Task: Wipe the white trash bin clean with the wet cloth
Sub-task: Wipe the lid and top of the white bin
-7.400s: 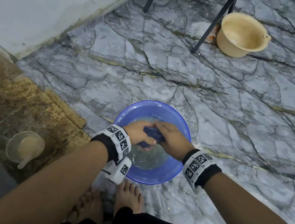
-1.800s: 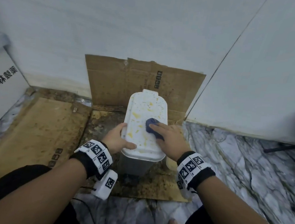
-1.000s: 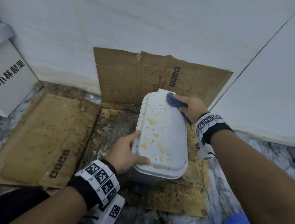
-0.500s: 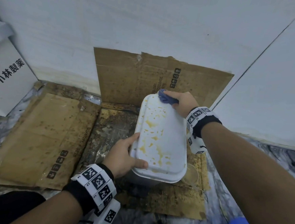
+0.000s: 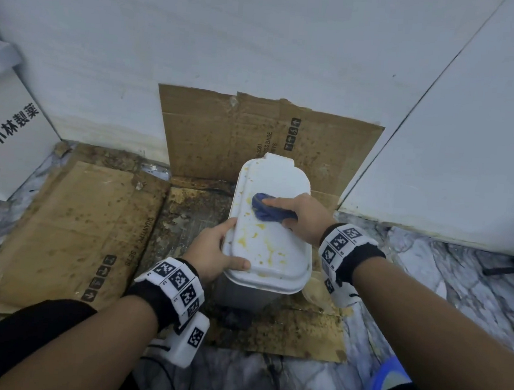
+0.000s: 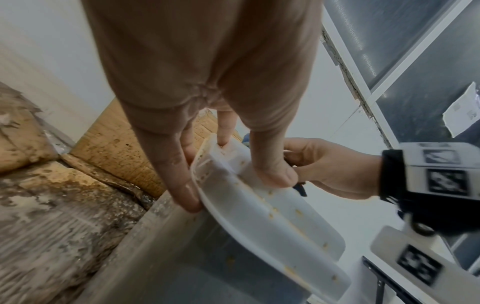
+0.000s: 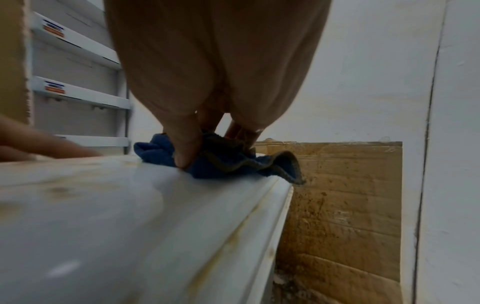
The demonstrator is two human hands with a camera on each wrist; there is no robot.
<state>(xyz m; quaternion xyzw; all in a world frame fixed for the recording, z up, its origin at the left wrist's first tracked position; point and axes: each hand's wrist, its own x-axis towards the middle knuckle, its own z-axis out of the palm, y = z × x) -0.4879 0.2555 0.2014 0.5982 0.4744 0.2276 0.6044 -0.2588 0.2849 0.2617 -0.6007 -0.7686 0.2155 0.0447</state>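
White trash bin (image 5: 270, 226) stands on stained cardboard sheets (image 5: 72, 226) in a wall corner, lid closed, with yellow smears on the near half of the lid. Right hand (image 5: 305, 215) has its fingers (image 7: 183, 148) bunched on the blue wet cloth (image 5: 268, 211), pressing it to the lid's middle. Left hand (image 5: 213, 251) grips the lid's near-left edge, thumb on top, fingers (image 6: 182, 185) under the rim. A cardboard panel (image 5: 254, 136) leans against the wall directly behind. A white box (image 5: 5, 132) stands well to the left; a clear cup (image 5: 314, 291) sits just beside the bin's right base.
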